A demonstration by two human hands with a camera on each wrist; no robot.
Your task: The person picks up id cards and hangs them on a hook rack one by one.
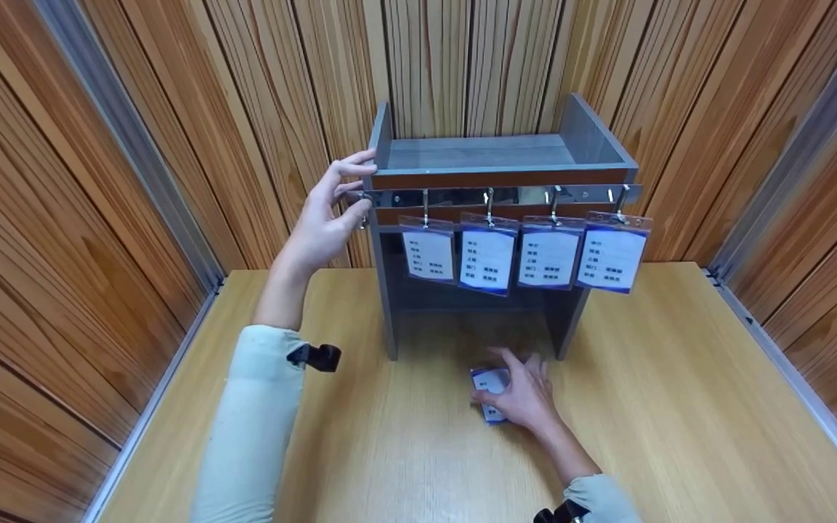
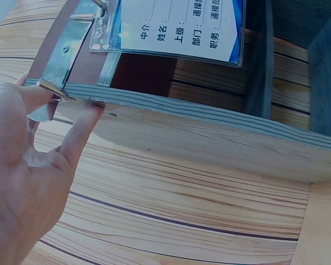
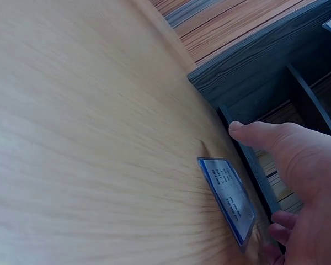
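Note:
My left hand (image 1: 324, 214) touches the shelf unit's left side panel with spread fingers. Its thumb and index finger lie around the left end of the metal hook rail (image 1: 462, 196), close to an end hook (image 2: 54, 90). Below the shelf, my right hand (image 1: 524, 392) hovers over a name badge (image 3: 229, 196) that lies flat on the table. In the right wrist view the thumb stands apart from this badge; whether the other fingertips touch it cannot be told. Several clear-sleeved badges (image 1: 487, 256) hang in a row from the rail's hooks.
The grey shelf unit (image 1: 382, 290) stands on a wooden table (image 1: 360, 450) near the back wall. Wood-panelled walls (image 1: 135, 145) surround the table on three sides. The hanging badges stick out in front of the shelf's upper part.

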